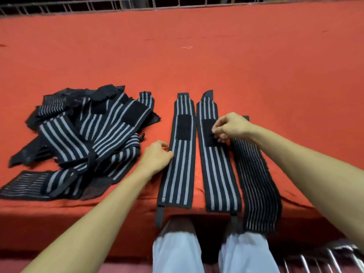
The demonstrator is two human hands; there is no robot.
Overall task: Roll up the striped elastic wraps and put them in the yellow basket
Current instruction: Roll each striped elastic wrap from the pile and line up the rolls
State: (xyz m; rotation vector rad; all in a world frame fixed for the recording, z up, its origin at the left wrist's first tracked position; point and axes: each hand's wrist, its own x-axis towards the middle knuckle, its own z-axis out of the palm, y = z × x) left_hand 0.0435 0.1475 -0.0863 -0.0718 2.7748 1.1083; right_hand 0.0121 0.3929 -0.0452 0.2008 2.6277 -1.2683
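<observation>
**Three wraps laid straight at the near edge**

The left wrap (180,166), middle wrap (216,170) and right wrap (256,184) lie flat side by side. Their long axes run from the table's (197,66) near edge toward the far edge. The left hand (155,156) touches the left wrap's side with relaxed fingers. The right hand (230,125) curls its fingers at the middle wrap's black patch; I cannot tell if it grips. A heap of wraps (88,134) lies to the left.

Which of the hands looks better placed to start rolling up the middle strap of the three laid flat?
Probably the right hand: its curled fingers sit at the black patch of the middle strap. The left hand rests against the edge of the leftmost strap.
</observation>
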